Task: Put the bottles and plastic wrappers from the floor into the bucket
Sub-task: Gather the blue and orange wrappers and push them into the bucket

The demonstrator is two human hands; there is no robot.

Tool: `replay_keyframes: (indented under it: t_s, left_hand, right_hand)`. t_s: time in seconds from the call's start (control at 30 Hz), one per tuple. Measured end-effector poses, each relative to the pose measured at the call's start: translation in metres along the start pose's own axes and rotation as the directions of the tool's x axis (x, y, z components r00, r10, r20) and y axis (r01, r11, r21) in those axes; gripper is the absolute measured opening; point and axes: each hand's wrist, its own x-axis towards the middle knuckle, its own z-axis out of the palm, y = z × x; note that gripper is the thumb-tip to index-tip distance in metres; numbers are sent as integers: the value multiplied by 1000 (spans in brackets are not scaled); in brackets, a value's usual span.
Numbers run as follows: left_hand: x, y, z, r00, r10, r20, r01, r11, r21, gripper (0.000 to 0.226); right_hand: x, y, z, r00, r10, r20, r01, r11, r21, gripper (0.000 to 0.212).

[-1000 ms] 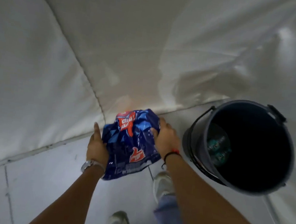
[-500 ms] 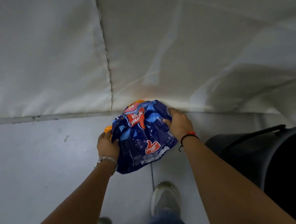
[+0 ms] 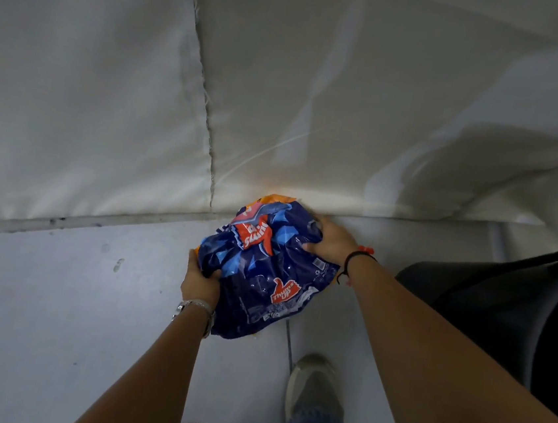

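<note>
Between both hands, the blue wrapper (image 3: 264, 275) is squeezed tighter than a second ago: left hand (image 3: 200, 280) and right hand (image 3: 331, 241) clasp it above the floor (image 3: 55, 291). Right of them, the bucket (image 3: 502, 303) has slid mostly out of view, so dropping comes next.

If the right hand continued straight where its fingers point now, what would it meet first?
The right hand already presses the crumpled blue plastic wrapper; its fingers point left, so it would probably meet that wrapper first.
</note>
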Motion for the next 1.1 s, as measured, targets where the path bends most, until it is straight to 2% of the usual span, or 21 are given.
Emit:
replay_keyframes:
  t_s: [0.13, 0.37, 0.63, 0.73, 0.8, 0.87, 0.97, 1.1]
  left_hand:
    - [-8, 4, -11, 999, 35, -27, -35, 999, 1, 51]
    - [-29, 10, -32, 991, 127, -33, -125, 990, 72, 53]
    - [-19, -12, -29, 999, 52, 16, -54, 985, 167, 49]
    - [-11, -24, -25, 999, 37, 16, -39, 989, 145, 52]
    - [-6, -28, -23, 999, 45, 21, -47, 991, 129, 54]
    - [0, -30, -19, 999, 47, 19, -49, 993, 110, 53]
    - [2, -30, -16, 998, 62, -14, -60, 995, 83, 50]
    - [-5, -25, -18, 996, 55, -76, -50, 996, 72, 50]
  right_hand:
    - [-14, -5, 8, 999, 5, -49, -6, 1000, -22, 43]
    - [-50, -11, 17, 992, 25, -123, -21, 999, 31, 39]
    - [-47, 8, 41, 990, 67, -121, -76, 994, -76, 59]
    - [-36, 17, 51, 991, 126, -55, -132, 982, -132, 75]
    - [-29, 22, 54, 989, 149, 3, -147, 980, -134, 78]
    - [-24, 23, 56, 989, 144, 23, -143, 987, -67, 69]
    - [-23, 21, 59, 989, 135, -61, -135, 991, 4, 49]
    - [-31, 16, 65, 982, 139, -126, -136, 990, 35, 42]
